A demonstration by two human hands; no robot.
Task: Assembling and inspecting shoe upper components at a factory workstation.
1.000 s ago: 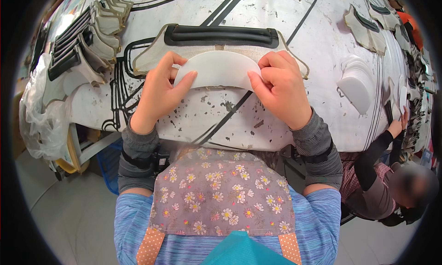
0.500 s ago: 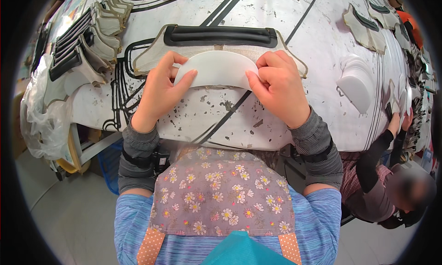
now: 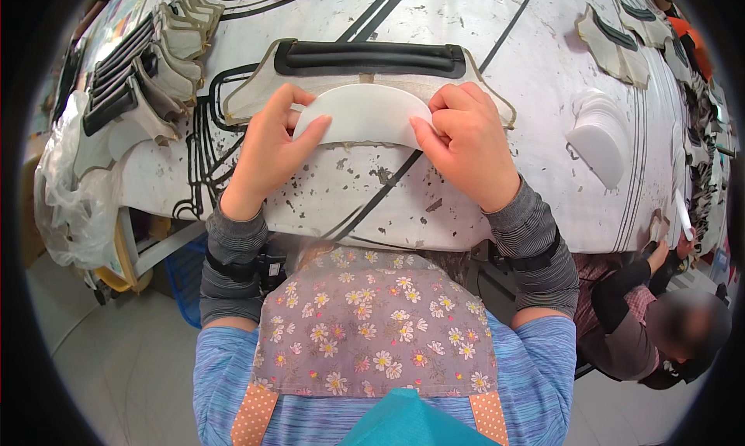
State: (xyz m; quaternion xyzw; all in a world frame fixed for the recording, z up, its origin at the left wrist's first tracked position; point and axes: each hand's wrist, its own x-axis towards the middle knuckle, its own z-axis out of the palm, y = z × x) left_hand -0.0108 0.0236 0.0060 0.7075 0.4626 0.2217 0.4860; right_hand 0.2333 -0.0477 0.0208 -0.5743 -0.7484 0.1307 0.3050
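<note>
A white crescent-shaped plastic piece [image 3: 363, 114] is held level between my hands. My left hand [image 3: 273, 147] pinches its left end, thumb on top and fingers behind. Its right end is gripped by my right hand [image 3: 468, 142] in the same way. Beneath and beyond it lies a beige fabric panel [image 3: 256, 93] with a thick black padded strip [image 3: 371, 58] along its far edge. The white piece covers the middle of the panel's near edge, and my hands hide other parts of it. Both my forearms wear grey striped sleeves.
A fanned stack of white crescent pieces [image 3: 597, 147] lies on the table [image 3: 341, 205] to the right. More padded panels [image 3: 617, 50] are at the far right, and a row of them [image 3: 128, 81] stands at left beside a clear plastic bag [image 3: 70, 202]. A co-worker [image 3: 644, 310] sits at the right.
My hands and the white piece have barely shifted, with my right hand slightly further left. The co-worker's hands and the piece they handle have moved nearer.
</note>
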